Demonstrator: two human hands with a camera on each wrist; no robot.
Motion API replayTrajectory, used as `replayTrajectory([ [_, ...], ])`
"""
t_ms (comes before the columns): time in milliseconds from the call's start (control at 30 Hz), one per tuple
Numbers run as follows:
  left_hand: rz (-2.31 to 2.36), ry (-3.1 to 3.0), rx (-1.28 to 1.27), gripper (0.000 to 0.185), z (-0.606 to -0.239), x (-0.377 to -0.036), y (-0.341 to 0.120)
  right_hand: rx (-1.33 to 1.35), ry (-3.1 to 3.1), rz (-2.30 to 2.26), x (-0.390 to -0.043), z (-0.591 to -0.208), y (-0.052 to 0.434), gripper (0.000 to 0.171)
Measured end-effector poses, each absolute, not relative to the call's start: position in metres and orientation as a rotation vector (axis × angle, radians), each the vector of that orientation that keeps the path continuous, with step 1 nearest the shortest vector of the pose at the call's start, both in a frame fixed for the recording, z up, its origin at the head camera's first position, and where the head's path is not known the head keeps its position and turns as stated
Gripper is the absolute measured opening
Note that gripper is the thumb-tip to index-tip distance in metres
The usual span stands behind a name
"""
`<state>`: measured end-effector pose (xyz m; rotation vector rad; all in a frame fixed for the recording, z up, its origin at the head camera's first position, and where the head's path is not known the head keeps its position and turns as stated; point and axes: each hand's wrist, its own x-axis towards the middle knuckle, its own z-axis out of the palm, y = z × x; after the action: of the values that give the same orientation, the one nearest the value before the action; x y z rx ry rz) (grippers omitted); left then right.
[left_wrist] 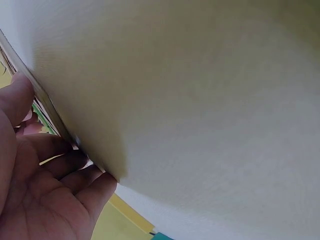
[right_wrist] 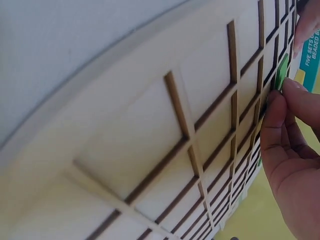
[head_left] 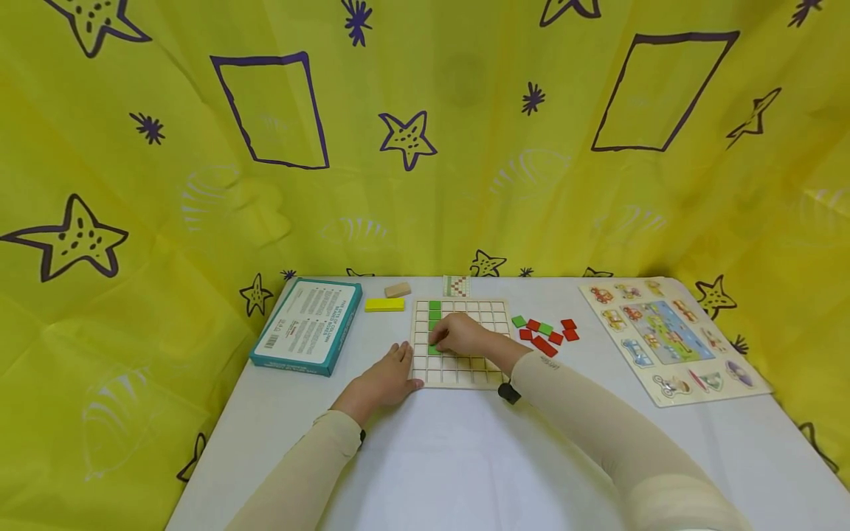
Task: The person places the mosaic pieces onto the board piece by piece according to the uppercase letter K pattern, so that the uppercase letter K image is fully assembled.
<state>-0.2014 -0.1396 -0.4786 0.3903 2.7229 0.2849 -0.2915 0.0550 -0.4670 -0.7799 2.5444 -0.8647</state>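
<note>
A wooden grid board (head_left: 465,369) lies on the white table (head_left: 451,457). Green tiles (head_left: 434,310) fill part of its second column from the left. My right hand (head_left: 440,344) reaches across the board and pinches a green tile (head_left: 434,351) over a cell in that column. In the right wrist view the fingers (right_wrist: 285,115) hold the green tile (right_wrist: 282,71) on edge against the grid (right_wrist: 190,145). My left hand (head_left: 390,375) lies flat on the table, its straight fingers (left_wrist: 75,165) against the board's left front edge (left_wrist: 45,105).
Loose red and green tiles (head_left: 546,334) lie right of the board. A teal box (head_left: 307,324), a yellow block (head_left: 384,304), a wooden block (head_left: 397,290) and a pattern card (head_left: 456,285) sit behind and to the left. A vehicle puzzle (head_left: 671,335) lies far right. Yellow cloth surrounds the table.
</note>
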Motion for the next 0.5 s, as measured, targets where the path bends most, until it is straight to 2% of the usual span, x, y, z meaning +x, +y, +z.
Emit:
replayTrajectory([
  [500, 0.306, 2.722, 0.372, 0.083, -0.483, -0.203, -0.140, -0.608, 2.612, -0.924, -0.313, -0.458, 0.100, 0.011],
])
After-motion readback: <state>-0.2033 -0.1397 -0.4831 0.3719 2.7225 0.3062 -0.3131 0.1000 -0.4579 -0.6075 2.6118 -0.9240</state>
